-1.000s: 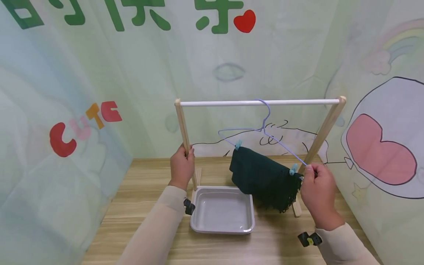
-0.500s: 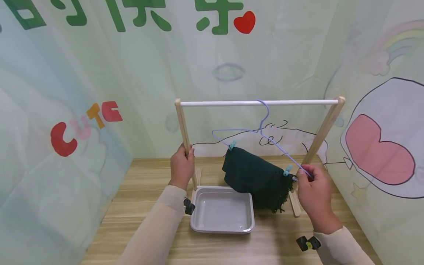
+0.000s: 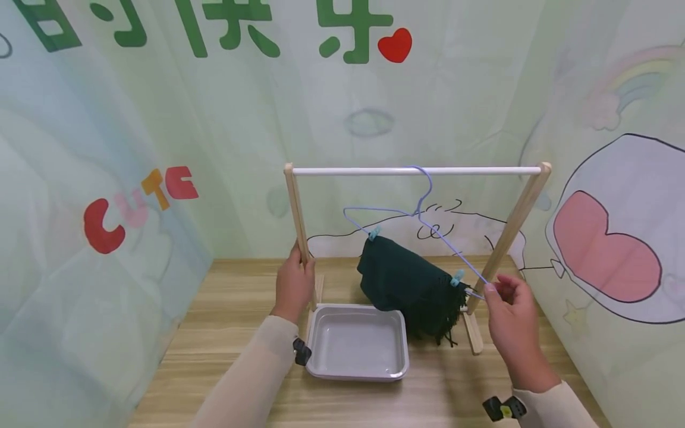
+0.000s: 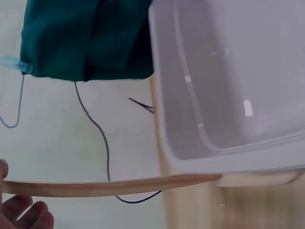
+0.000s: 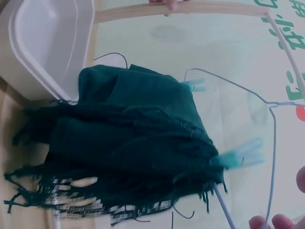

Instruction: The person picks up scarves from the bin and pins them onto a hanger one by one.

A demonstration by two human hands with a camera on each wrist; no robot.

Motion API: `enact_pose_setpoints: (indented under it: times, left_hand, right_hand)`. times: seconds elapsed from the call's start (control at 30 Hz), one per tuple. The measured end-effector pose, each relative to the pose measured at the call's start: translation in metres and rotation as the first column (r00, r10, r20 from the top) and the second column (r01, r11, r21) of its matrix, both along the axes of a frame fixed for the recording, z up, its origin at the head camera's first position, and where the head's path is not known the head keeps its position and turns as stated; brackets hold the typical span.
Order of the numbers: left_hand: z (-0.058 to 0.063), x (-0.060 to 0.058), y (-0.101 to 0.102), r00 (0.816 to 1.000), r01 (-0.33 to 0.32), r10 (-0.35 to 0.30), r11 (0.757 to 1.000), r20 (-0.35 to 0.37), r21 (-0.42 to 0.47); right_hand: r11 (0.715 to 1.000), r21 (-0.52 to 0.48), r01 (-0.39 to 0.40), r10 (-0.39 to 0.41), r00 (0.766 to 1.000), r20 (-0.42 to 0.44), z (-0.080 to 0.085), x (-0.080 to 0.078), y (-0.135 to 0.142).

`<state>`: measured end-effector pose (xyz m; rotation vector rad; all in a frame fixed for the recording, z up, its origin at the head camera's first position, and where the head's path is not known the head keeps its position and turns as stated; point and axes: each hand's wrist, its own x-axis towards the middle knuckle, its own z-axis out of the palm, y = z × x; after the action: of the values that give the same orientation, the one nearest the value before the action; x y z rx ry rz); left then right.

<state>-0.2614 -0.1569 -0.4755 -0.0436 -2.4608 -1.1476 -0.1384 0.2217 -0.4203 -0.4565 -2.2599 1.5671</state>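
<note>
My left hand [image 3: 294, 288] grips the left wooden post of a small clothes rack [image 3: 353, 172]. A blue wire hanger [image 3: 446, 241] hooks over the rack's white bar and tilts down to the right. A dark green fringed scarf [image 3: 404, 270] hangs folded on it, held by a left clothespin [image 3: 374, 233] and a right clothespin [image 3: 457, 277]. At the hanger's low right corner is my right hand [image 3: 514, 324]. Its fingertips [image 5: 281, 222] touch or nearly touch the wire, with the thumb standing apart from them in the right wrist view.
A light grey plastic tray [image 3: 357, 375] stands on the wood-grain table [image 3: 225, 356], between the rack's legs and partly left of the scarf. Printed backdrop cloth [image 3: 241, 119] closes off the back and both sides.
The hanger and scarf have shifted a little left. My right hand followed the hanger's corner, then its fingers loosened from the pinch. My left hand stays on the post.
</note>
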Motion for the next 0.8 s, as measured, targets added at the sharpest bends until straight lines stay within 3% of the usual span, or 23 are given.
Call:
enact_pose_setpoints:
  times: [0.2,0.27,0.33,0.4,0.5,0.57,0.6,0.7,0.8]
  left_hand:
    - [-0.025,0.032,-0.007,0.995,0.061,-0.06,0.998,0.078,-0.005]
    - [-0.028,0.047,-0.01,0.991,0.07,-0.065,0.997,0.115,-0.044]
    - [-0.03,0.062,-0.012,0.986,0.088,-0.065,0.986,0.153,-0.143]
    - [-0.031,0.078,-0.012,0.98,0.118,-0.068,0.955,0.186,-0.272]
    - [-0.03,0.101,-0.009,0.971,0.183,-0.092,0.882,0.22,-0.435]
    - [-0.029,0.112,-0.006,0.965,0.219,-0.112,0.842,0.236,-0.493]
    - [-0.029,0.116,-0.005,0.964,0.229,-0.12,0.829,0.239,-0.51]
    - [-0.029,0.125,0.0,0.962,0.242,-0.124,0.804,0.244,-0.544]
    - [-0.03,0.129,0.003,0.962,0.245,-0.129,0.794,0.239,-0.557]
  right_hand:
    - [1.0,0.026,0.006,-0.006,1.0,-0.01,-0.019,0.018,0.016]
    - [0.996,0.088,-0.031,0.032,0.999,-0.016,-0.029,0.027,0.024]
    - [0.975,0.204,-0.083,0.087,0.996,-0.013,-0.041,0.035,0.034]
    - [0.92,0.368,-0.136,0.15,0.989,-0.009,-0.053,0.039,0.044]
    - [0.781,0.598,-0.177,0.193,0.98,0.039,-0.068,0.045,0.057]
    - [0.694,0.69,-0.206,0.195,0.976,0.095,-0.076,0.047,0.063]
    - [0.666,0.713,-0.22,0.188,0.974,0.125,-0.079,0.049,0.064]
    - [0.609,0.754,-0.246,0.168,0.969,0.18,-0.084,0.051,0.066]
    - [0.588,0.771,-0.245,0.16,0.969,0.186,-0.085,0.051,0.063]
